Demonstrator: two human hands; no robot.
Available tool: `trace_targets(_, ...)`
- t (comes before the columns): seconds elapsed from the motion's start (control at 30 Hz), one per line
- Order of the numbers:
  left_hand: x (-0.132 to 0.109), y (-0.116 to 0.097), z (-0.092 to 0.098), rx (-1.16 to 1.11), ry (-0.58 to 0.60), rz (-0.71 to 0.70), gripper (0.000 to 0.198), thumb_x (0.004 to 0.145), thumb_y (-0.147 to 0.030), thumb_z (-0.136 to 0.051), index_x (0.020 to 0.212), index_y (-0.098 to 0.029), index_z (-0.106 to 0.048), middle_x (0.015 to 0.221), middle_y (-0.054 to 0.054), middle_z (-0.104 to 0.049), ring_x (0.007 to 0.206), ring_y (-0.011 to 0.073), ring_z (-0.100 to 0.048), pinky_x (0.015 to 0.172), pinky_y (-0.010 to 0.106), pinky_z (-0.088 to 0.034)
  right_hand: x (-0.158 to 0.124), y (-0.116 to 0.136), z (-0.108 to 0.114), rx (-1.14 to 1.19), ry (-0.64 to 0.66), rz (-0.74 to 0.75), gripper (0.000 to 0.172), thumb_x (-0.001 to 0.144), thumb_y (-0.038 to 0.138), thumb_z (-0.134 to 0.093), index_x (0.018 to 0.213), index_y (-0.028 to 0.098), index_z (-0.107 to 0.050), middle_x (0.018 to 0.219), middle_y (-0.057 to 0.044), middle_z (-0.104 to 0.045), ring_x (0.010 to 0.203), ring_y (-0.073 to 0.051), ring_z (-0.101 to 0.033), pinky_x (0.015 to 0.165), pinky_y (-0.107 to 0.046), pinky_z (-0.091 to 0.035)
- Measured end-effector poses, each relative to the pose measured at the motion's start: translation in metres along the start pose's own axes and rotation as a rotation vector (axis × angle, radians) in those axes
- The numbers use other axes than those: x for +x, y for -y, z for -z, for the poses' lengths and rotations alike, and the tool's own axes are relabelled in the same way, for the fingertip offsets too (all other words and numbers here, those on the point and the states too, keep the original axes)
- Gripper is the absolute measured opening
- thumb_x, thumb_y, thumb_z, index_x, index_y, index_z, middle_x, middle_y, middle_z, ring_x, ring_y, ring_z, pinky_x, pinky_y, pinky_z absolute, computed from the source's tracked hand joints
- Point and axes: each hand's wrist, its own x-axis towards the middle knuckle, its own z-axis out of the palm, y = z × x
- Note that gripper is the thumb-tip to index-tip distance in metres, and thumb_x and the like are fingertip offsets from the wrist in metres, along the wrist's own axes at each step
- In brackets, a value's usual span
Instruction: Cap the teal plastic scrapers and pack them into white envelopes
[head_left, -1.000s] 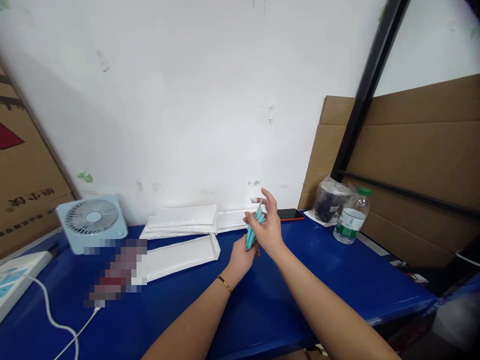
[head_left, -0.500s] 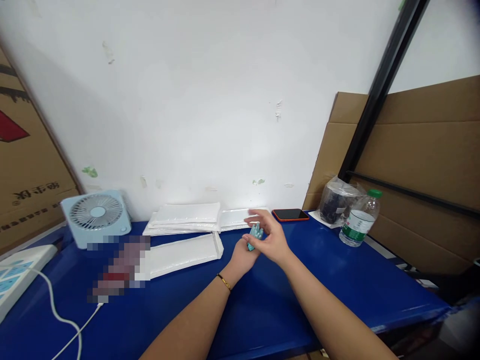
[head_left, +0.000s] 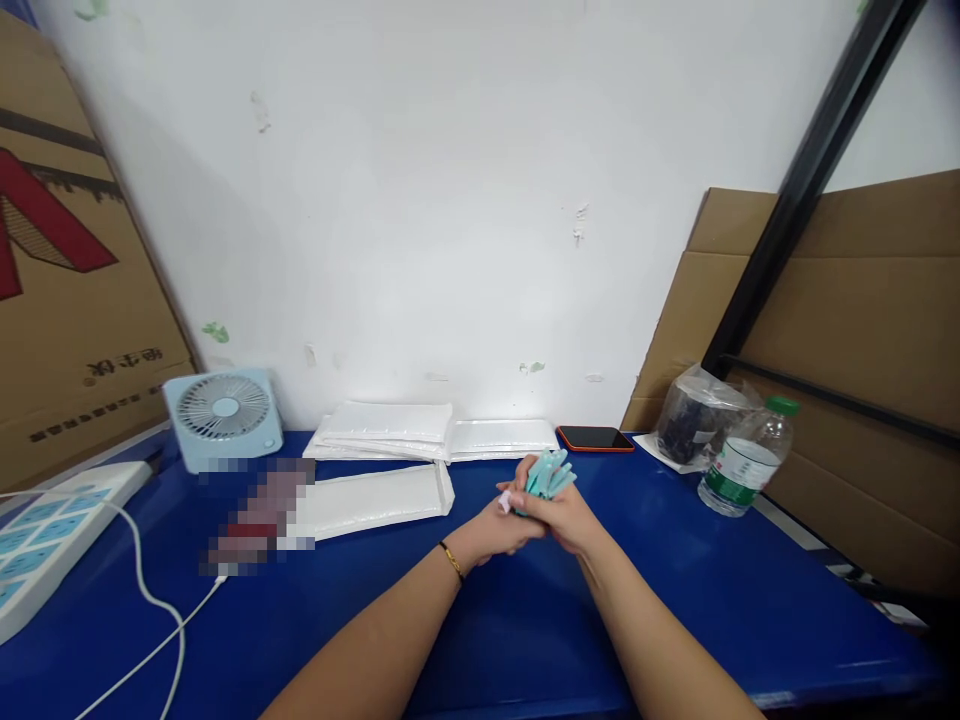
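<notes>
Both my hands are closed together over the blue desk around a bundle of slim teal pieces (head_left: 549, 474), whose ends fan out above the fingers. Their exact kind is not clear. My right hand (head_left: 561, 512) wraps the bundle from the right, its thumb across the front. From the left, my left hand (head_left: 501, 530) presses against it, with its fingers partly hidden behind and below. A small pale pinkish end (head_left: 505, 501) pokes out between the hands, near my right thumb. Whether it belongs to the bundle I cannot tell.
White padded envelopes (head_left: 382, 425) are stacked by the wall, with another envelope (head_left: 375, 502) in front. A phone (head_left: 596, 438), wrapped cup (head_left: 682, 415) and water bottle (head_left: 742, 465) stand right. At left are a fan (head_left: 223, 415), power strip (head_left: 52, 545) and white cable (head_left: 139, 565).
The teal pieces lay in my left palm under my right fingers. Now both hands have closed around them, and their ends spread upward. The view has turned slightly left.
</notes>
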Motion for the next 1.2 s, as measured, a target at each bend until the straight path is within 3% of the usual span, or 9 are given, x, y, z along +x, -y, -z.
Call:
trace_targets(0.07, -0.007, -0.003, 0.0, -0.015, 0.209, 0.017, 0.014, 0.07, -0.029, -0.058, 0.066, -0.016, -0.053, 0.047, -0.006, -0.039, 0.045, 0.0088, -0.041, 0.047, 0.024, -0.038, -0.005, 0.002, 0.003, -0.044, 0.214, -0.045, 0.028, 0.064, 0.038, -0.073, 0.064, 0.017, -0.055, 0.066, 0.002, -0.062, 0.072, -0.016, -0.062, 0.095, -0.042, -0.039)
trace_targets(0.13, -0.02, -0.008, 0.009, 0.053, 0.274, -0.086, 0.018, 0.068, -0.034, -0.062, 0.069, -0.016, -0.057, 0.057, -0.003, -0.05, 0.054, 0.0109, -0.05, 0.054, 0.024, -0.043, -0.009, 0.003, 0.005, -0.05, 0.264, -0.066, 0.036, 0.069, 0.047, -0.066, 0.056, 0.018, -0.049, 0.06, 0.001, -0.06, 0.072, -0.018, -0.062, 0.096, -0.044, -0.037)
trace_targets(0.2, -0.035, -0.01, 0.029, 0.244, 0.176, -0.202, 0.034, 0.064, -0.041, -0.067, 0.088, -0.019, -0.062, 0.084, 0.002, -0.063, 0.081, 0.0178, -0.059, 0.074, 0.028, -0.046, -0.011, 0.002, 0.007, 0.037, 0.148, -0.054, 0.042, 0.077, 0.051, -0.056, 0.054, 0.02, -0.04, 0.05, 0.004, -0.05, 0.063, -0.016, -0.06, 0.088, -0.043, -0.042)
trace_targets(0.27, -0.05, -0.007, 0.061, 0.534, 0.015, -0.195, 0.08, 0.048, -0.047, -0.077, 0.119, -0.021, -0.051, 0.121, 0.009, -0.054, 0.112, 0.0273, -0.049, 0.095, 0.035, -0.037, -0.01, 0.002, 0.011, 0.192, -0.01, -0.053, 0.042, 0.082, 0.051, -0.05, 0.056, 0.021, -0.034, 0.044, 0.008, -0.037, 0.044, -0.011, -0.048, 0.068, -0.036, -0.048)
trace_targets(0.4, -0.069, 0.017, 0.134, 0.973, -0.118, 0.275, 0.126, 0.028, -0.046, -0.081, 0.139, -0.02, -0.026, 0.144, 0.019, -0.026, 0.132, 0.0393, -0.019, 0.104, 0.051, -0.019, -0.005, 0.004, 0.022, 0.478, -0.193, -0.079, 0.032, 0.086, 0.044, -0.047, 0.065, 0.021, -0.039, 0.045, 0.01, -0.022, 0.034, -0.006, -0.014, 0.038, -0.019, -0.028)
trace_targets(0.53, -0.069, 0.038, 0.167, 1.071, -0.01, 0.483, 0.116, 0.035, -0.04, -0.078, 0.138, -0.021, -0.026, 0.135, 0.02, -0.039, 0.126, 0.0389, -0.032, 0.099, 0.054, -0.024, -0.002, 0.003, 0.031, 0.62, -0.23, -0.088, 0.023, 0.086, 0.039, -0.049, 0.072, 0.022, -0.047, 0.044, 0.011, -0.018, 0.035, -0.007, -0.007, 0.034, -0.018, -0.019)
trace_targets(0.67, -0.063, 0.03, 0.152, 1.115, -0.034, 0.342, 0.083, 0.044, -0.029, -0.07, 0.123, -0.021, -0.045, 0.111, 0.014, -0.057, 0.11, 0.0349, -0.048, 0.093, 0.049, -0.033, 0.002, -0.001, 0.034, 0.634, -0.34, -0.055, 0.02, 0.082, 0.037, -0.055, 0.071, 0.021, -0.051, 0.043, 0.011, -0.02, 0.033, -0.006, -0.015, 0.035, -0.02, -0.026)
trace_targets(0.9, -0.041, -0.006, 0.089, 1.133, -0.102, 0.013, 0.058, 0.057, -0.027, -0.06, 0.113, -0.023, -0.048, 0.104, 0.009, -0.058, 0.098, 0.0283, -0.054, 0.09, 0.038, -0.035, 0.009, -0.005, 0.031, 0.515, -0.497, 0.021, 0.032, 0.077, 0.046, -0.055, 0.06, 0.021, -0.046, 0.047, 0.005, -0.043, 0.059, -0.015, -0.055, 0.066, -0.034, -0.048)
trace_targets(1.2, -0.032, -0.011, 0.077, 0.982, -0.19, -0.203, 0.051, 0.065, -0.024, -0.053, 0.115, -0.023, -0.045, 0.105, 0.005, -0.055, 0.097, 0.0231, -0.053, 0.084, 0.031, -0.04, 0.012, -0.015, 0.041, 0.533, -0.664, 0.102, 0.03, 0.079, 0.04, -0.056, 0.058, 0.021, -0.046, 0.054, 0.004, -0.047, 0.058, -0.013, -0.052, 0.072, -0.032, -0.048)
